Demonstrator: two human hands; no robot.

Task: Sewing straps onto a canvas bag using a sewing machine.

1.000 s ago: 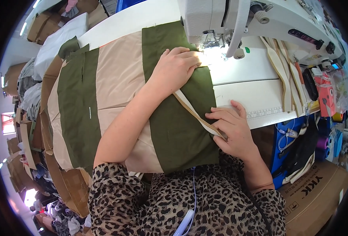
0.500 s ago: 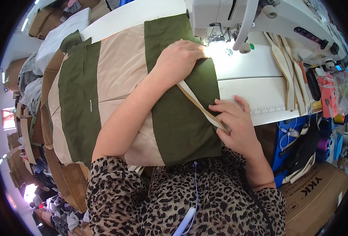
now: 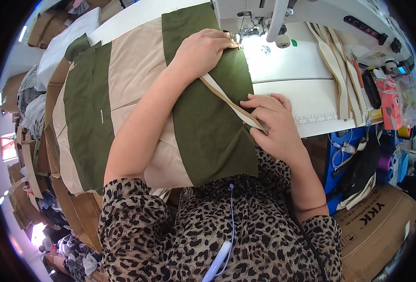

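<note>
A striped fabric panel [image 3: 203, 141], olive green and beige, lies across the machine table with its right edge near the sewing machine's presser foot [image 3: 250, 32]. My left hand [image 3: 201, 51] rests on the green stripe, its closed fingertips beside the foot and over the end of a narrow white-and-tan tape [image 3: 231, 104]. The tape slants from under that hand to my right hand [image 3: 274, 124], which pinches it between thumb and fingers above the panel's right edge. The tape's far end is hidden by my left hand.
The white sewing machine [image 3: 321, 14] spans the far right. More tape strips [image 3: 332, 66] lie on the white table [image 3: 288, 101], which has a ruler scale [image 3: 316, 118] along its front edge. Cardboard boxes [image 3: 377, 225] stand lower right and at left.
The whole view has shifted, so everything sits a little higher and further left. Both hands keep nearly the same places on the fabric and tape.
</note>
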